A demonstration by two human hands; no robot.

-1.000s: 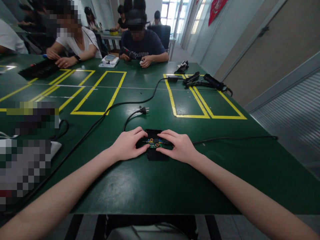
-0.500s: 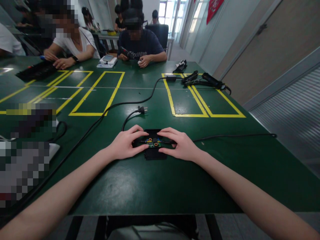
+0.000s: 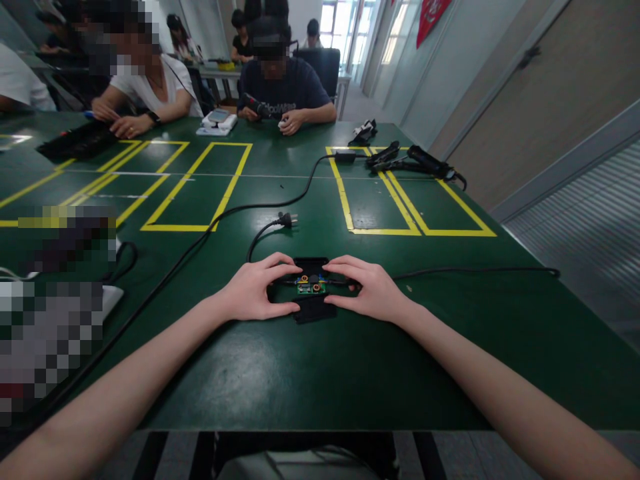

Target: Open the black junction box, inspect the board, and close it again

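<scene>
A small green circuit board [image 3: 310, 285] with orange ring parts sits in an open black casing [image 3: 311, 308] on the green table [image 3: 320, 373]. My left hand [image 3: 253, 290] grips the casing's left end, with the fingers curled over its far edge and the thumb at the near side. My right hand [image 3: 370, 290] does the same at the right end. A black cable with a plug [image 3: 287, 219] leaves the casing on the left. Another black cable [image 3: 475, 271] runs off to the right.
Yellow tape rectangles [image 3: 197, 183] mark the table. Black tools and an adapter [image 3: 400, 160] lie at the far right. A long black cord [image 3: 200, 240] crosses the table. Across it sit two people [image 3: 285, 87] working with their hands, one near a white device [image 3: 217, 121].
Both hands and the casing have stayed in place, the fingers shifting slightly along the casing's edges. The view has moved a little.
</scene>
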